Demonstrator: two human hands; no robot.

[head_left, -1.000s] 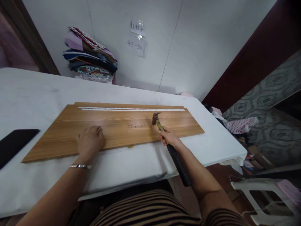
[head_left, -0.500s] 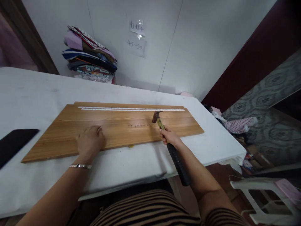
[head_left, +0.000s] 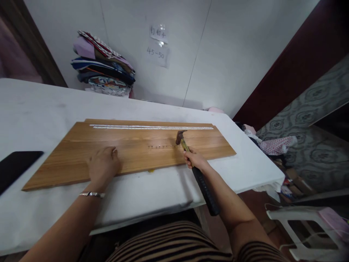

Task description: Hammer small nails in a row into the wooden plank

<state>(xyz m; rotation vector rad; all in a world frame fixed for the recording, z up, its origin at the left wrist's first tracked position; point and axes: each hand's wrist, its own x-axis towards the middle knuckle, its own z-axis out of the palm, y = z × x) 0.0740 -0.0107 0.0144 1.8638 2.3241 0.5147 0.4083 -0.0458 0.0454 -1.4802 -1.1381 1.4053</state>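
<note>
A long wooden board (head_left: 71, 153) lies on the white table (head_left: 32, 112). My right hand (head_left: 195, 159) is closed round a hammer (head_left: 188, 153) high on its handle, and the head rests low over the right end of a short row of nails (head_left: 160, 147) in the board. My left hand (head_left: 103, 164) rests on the board's near edge with fingers curled, holding it down. A thin white strip (head_left: 151, 127) runs along the board's far edge.
A black flat object (head_left: 16, 165) lies at the table's left edge. Folded fabrics (head_left: 103, 69) are stacked against the back wall under paper notes (head_left: 158, 45). A white plastic stool (head_left: 305, 229) stands at the lower right, with cloth clutter (head_left: 275, 143) beyond the table's right end.
The hammer head rose slightly half a second ago and has come back down onto the nail row. My left hand has stayed put on the board.
</note>
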